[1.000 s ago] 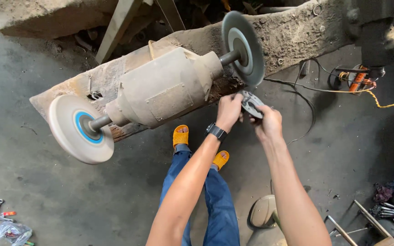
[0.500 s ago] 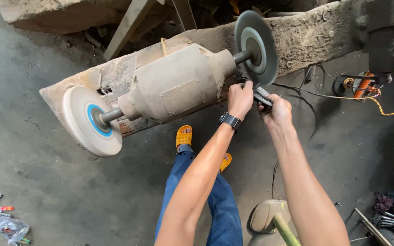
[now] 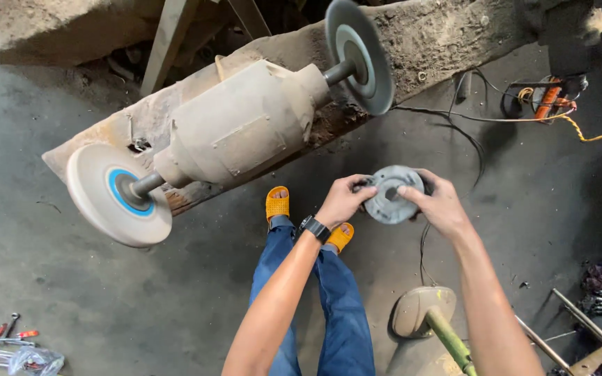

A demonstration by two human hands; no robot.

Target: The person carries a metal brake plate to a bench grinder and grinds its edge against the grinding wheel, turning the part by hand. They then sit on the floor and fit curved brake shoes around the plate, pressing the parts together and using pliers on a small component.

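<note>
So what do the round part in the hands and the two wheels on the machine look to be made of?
Round part: probably metal, dull grey with a centre hole. Left wheel: looks like white cloth or fibre, thick, matte, blue hub. Right wheel: grey, thin; abrasive or metal, can't tell. Both hands grip the part.

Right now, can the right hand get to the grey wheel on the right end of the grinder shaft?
Probably yes, but not freely. The right hand and left hand both hold the round metal disc. The grey wheel sits above them with open air between; the hand would need to let go first.
</note>
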